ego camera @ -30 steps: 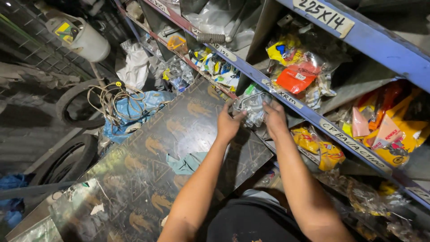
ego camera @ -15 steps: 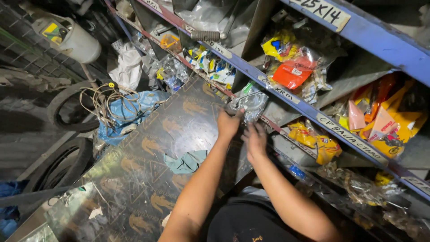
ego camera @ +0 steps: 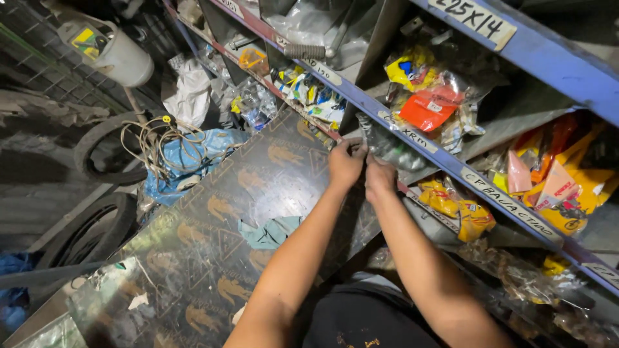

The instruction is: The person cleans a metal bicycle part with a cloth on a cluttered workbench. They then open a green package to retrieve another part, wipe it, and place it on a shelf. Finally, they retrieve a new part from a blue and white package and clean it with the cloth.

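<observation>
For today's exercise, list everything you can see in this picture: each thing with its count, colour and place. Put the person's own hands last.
clear bag: one, see-through, at the shelf edge, pinched by both hands
shelf rail: one, blue, running from top left to lower right
red packet: one, red, in the shelf bay above the hands
yellow packets: several, yellow, in the bay below the rail
board: one, dark with gold prints, left of the arms
tyres: two, black, at far left
cord: one tangle, pale, on the upper tyre
canister: one, white, top left
left hand: on the bag
right hand: on the bag
</observation>
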